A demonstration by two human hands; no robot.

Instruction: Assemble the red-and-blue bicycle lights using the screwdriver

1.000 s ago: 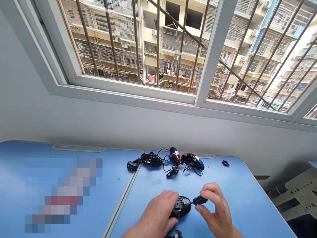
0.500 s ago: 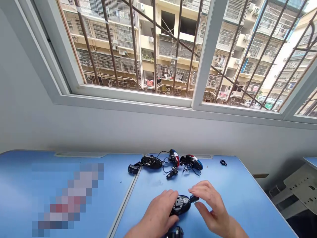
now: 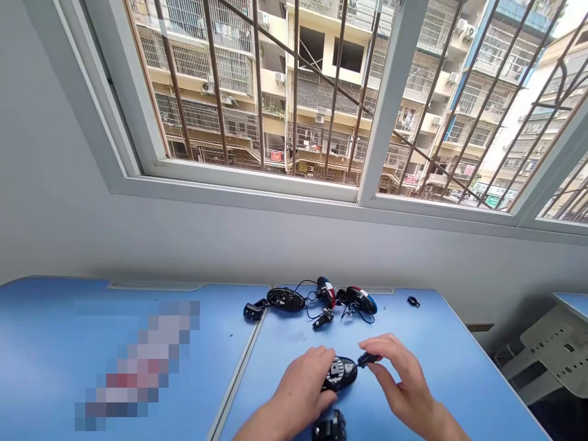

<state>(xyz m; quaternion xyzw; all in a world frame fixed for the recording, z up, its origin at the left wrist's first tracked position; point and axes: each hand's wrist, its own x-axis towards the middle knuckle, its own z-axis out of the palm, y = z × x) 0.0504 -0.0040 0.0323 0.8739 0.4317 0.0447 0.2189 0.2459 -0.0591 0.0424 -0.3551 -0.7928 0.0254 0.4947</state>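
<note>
My left hand [image 3: 298, 386] grips a black oval plastic shell [image 3: 339, 373] with a white printed pattern on its top, its rear hidden under my fingers. My right hand [image 3: 404, 380] pinches a small black plug [image 3: 368, 360] between thumb and forefinger, right at the shell's tip, with a thin wire between them. Below both hands, a black plastic clip [image 3: 331, 426] sits at the lower edge of the view. Further up the blue desk [image 3: 285, 343] lie several similar oval lamps, one with red, white and blue stripes [image 3: 361, 300], tangled in black wires.
A small black ring [image 3: 413, 301] lies at the desk's far right. A seam divides two blue desks, and a pixelated patch [image 3: 138, 361] covers part of the left one. A barred window [image 3: 294, 92] sits behind; the desk edge falls away on the right.
The shell has turned, so its patterned top now faces up instead of its opened inner side. My right fingers have closed again on the plug. The view has tilted slightly.
</note>
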